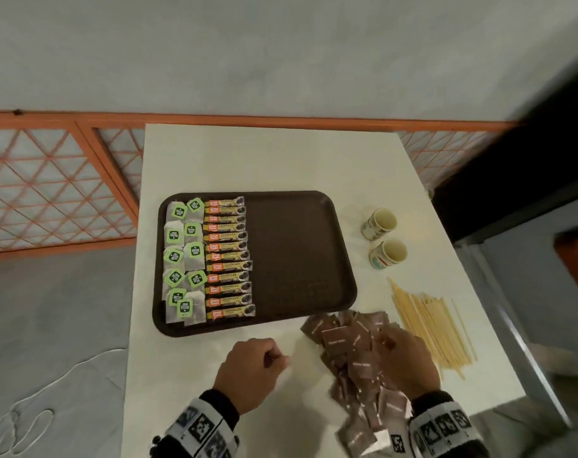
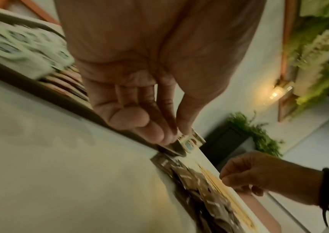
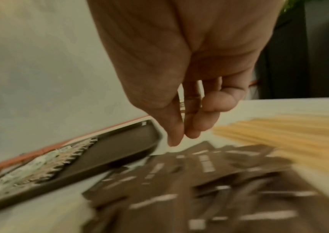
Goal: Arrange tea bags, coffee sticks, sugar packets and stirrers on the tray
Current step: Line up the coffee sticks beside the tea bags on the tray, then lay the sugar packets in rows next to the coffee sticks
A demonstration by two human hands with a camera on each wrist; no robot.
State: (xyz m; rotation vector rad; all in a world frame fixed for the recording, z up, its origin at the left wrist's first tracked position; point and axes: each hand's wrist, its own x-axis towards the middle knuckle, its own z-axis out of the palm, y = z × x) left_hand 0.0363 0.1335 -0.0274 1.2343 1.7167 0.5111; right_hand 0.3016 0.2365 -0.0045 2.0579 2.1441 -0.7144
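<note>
A brown tray [image 1: 297,246] lies on the white table [image 1: 264,160]. Its left side holds tea bags [image 1: 181,256] with green tags and a column of coffee sticks [image 1: 228,256]; its right half is bare. A loose pile of brown sugar packets [image 1: 347,338] lies off the tray's near right corner, with wooden stirrers [image 1: 433,322] to its right. My right hand [image 1: 390,342] hovers over the pile, its fingers [image 3: 191,126] hanging down just above the packets [image 3: 209,181] and holding nothing. My left hand [image 1: 276,357] sits over bare table in front of the tray, loosely curled and empty [image 2: 171,134].
Two paper cups [image 1: 378,223] [image 1: 388,254] stand upright right of the tray. The table's right edge runs close behind the stirrers [image 3: 289,135]. An orange lattice fence stands behind the table, and grey floor lies to the left.
</note>
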